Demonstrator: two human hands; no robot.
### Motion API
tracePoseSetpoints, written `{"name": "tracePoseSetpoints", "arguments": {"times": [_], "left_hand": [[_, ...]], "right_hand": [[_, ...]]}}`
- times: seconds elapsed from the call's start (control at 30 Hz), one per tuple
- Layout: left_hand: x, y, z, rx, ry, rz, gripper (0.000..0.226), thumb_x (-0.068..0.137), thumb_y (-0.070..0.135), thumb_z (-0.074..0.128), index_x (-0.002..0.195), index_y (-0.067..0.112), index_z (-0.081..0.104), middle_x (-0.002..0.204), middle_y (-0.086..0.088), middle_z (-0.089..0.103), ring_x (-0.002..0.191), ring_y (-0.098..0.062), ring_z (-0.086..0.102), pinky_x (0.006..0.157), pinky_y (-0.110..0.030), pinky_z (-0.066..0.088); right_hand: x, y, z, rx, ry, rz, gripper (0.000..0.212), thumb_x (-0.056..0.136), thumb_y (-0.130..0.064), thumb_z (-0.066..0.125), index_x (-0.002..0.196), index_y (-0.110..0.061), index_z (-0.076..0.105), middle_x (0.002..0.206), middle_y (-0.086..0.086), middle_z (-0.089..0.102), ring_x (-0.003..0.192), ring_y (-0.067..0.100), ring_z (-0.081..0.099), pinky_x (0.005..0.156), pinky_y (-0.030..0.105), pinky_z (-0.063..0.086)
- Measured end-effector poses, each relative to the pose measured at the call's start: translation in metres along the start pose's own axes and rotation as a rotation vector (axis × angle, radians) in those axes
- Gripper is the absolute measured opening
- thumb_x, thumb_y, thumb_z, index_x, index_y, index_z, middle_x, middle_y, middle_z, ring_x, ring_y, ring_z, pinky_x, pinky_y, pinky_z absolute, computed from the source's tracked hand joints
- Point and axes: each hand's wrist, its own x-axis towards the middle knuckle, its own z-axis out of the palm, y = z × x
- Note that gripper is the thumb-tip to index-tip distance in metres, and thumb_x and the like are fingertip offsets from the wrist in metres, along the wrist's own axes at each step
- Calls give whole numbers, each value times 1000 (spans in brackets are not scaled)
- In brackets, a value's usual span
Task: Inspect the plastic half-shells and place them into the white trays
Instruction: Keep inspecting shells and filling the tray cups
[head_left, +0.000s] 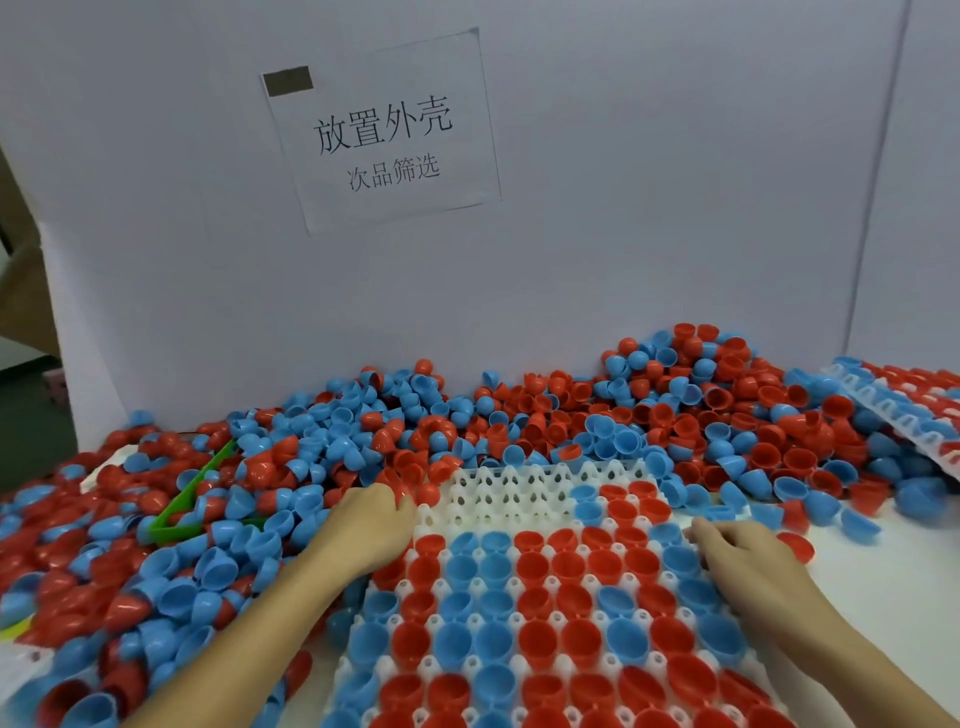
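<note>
My left hand (371, 525) curls at the white tray's (519, 499) left edge, fingertips among red shells (410, 480); I can't tell whether it grips one. My right hand (737, 551) rests loosely bent on the tray's right side, over filled cups. Loose red and blue shells (649, 410) heap behind, around a green scoop (195, 493)

Looks like a factory sorting station, some kind of toy-capsule assembly line. Huge heap of red and blue plastic half-shells (519, 415) dumped across a white bench (893, 582), moulded white trays (519, 488) getting filled cell by cell. Plain white partition board (623, 234) boxing in the spot, printed Chinese paper sign (384, 130) taped up on it. Definitely not anybody's home.
</note>
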Motion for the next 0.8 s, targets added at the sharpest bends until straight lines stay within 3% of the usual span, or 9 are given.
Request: {"name": "tracePoseSetpoints", "arguments": {"times": [0.17, 0.37, 0.5, 0.57, 0.63, 0.7, 0.8], "left_hand": [[-18, -1, -2, -14, 182, 64, 40, 103, 31, 43, 70, 9, 52, 71, -2, 55, 60, -12, 47, 52, -27, 34], [-38, -12, 5, -107, 225, 6, 61, 101, 43, 46, 49, 12, 42, 42, 5, 41, 37, -9, 40, 44, -23, 32], [-46, -13, 9, -233, 301, -6, 63, 101, 46, 44, 48, 12, 43, 43, 4, 46, 47, -11, 49, 49, -26, 36], [-50, -14, 11, -322, 309, 14, 62, 102, 45, 42, 48, 15, 40, 37, 7, 40, 43, -8, 46, 48, -24, 32], [-54, -16, 14, -397, 307, 33, 60, 102, 46, 41, 50, 16, 38, 35, 9, 38, 41, -4, 45, 48, -23, 30], [-59, -20, 16, -464, 310, 45, 59, 102, 49, 39, 54, 14, 43, 40, 9, 46, 44, -5, 49, 51, -24, 35], [-61, -23, 17, -551, 341, 7, 64, 102, 51, 37, 79, -1, 67, 76, -12, 71, 75, -26, 68, 66, -36, 49]], "right_hand": [[3, 3, 2, 29, 7, 23, 47, 103, -29, 46, 80, 7, 64, 59, 5, 48, 55, 16, 43, 51, 29, 34], [1, 2, 5, 34, 27, 2, 41, 103, -26, 47, 68, -5, 56, 57, 6, 46, 54, 16, 42, 49, 29, 34], [-2, 0, 5, 46, 39, 21, 44, 103, -26, 47, 66, -3, 54, 57, 7, 46, 53, 18, 42, 50, 29, 33], [-4, -2, 5, 56, 36, 22, 44, 103, -27, 46, 81, 7, 62, 66, 18, 57, 59, 29, 55, 54, 35, 41], [-6, -4, 6, 64, 42, 20, 39, 102, -31, 46, 99, 4, 63, 94, 24, 65, 87, 37, 63, 69, 48, 56], [-8, -7, 6, 62, 37, 17, 38, 102, -34, 46, 105, 2, 61, 105, 20, 62, 97, 34, 59, 84, 54, 54], [-6, -4, 5, 40, 28, 12, 39, 102, -35, 47, 105, 1, 61, 106, 16, 61, 96, 29, 59, 82, 49, 53]]}}
